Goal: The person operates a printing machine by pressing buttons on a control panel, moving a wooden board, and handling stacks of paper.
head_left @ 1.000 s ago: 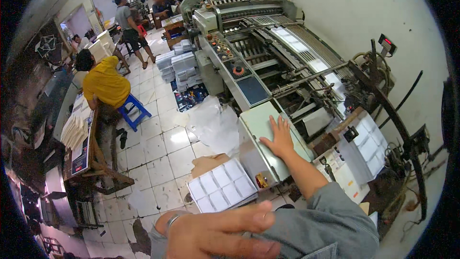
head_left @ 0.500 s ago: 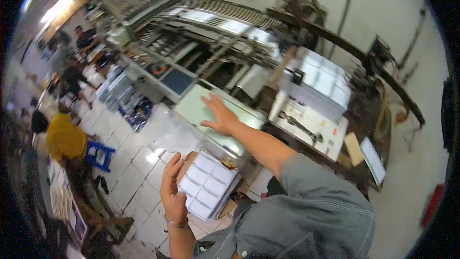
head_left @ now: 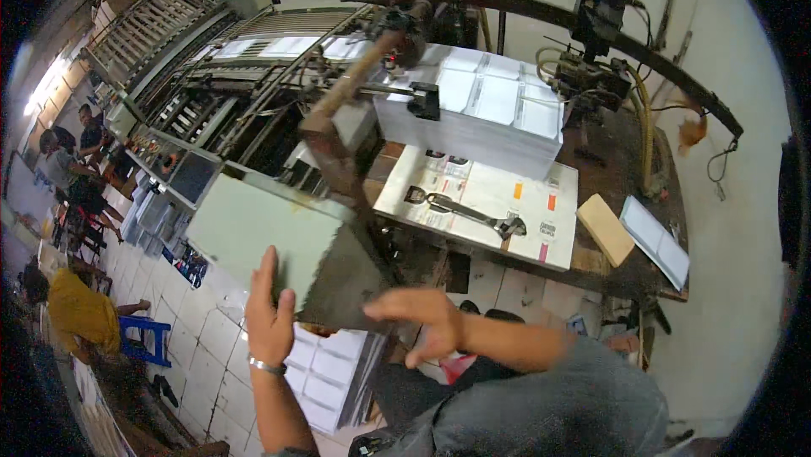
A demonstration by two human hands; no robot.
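My left hand (head_left: 270,318) is raised with its fingers straight and thumb apart, holding nothing. It overlaps the front edge of a pale green machine cover (head_left: 253,225); whether it touches, I cannot tell. My right hand (head_left: 422,322) hovers beside the cover's dark grey end (head_left: 346,280), empty, fingers apart. Below both hands lies a stack of printed sheets (head_left: 325,377), partly hidden by my left hand and the cover. Farther right, an adjustable wrench (head_left: 469,214) rests on a white printed carton (head_left: 541,237), in front of a tall stack of printed sheets (head_left: 494,102).
A printing machine (head_left: 236,111) stretches to the far left. Over the tall stack runs a dark metal bar (head_left: 524,5). A tan block (head_left: 605,229) and a white pad (head_left: 655,242) lie on the right table. People sit and stand at left, near a blue stool (head_left: 145,337).
My right hand has come off the top of the green cover and drawn back toward me. My left hand has shifted toward the cover. The view has turned right and closer.
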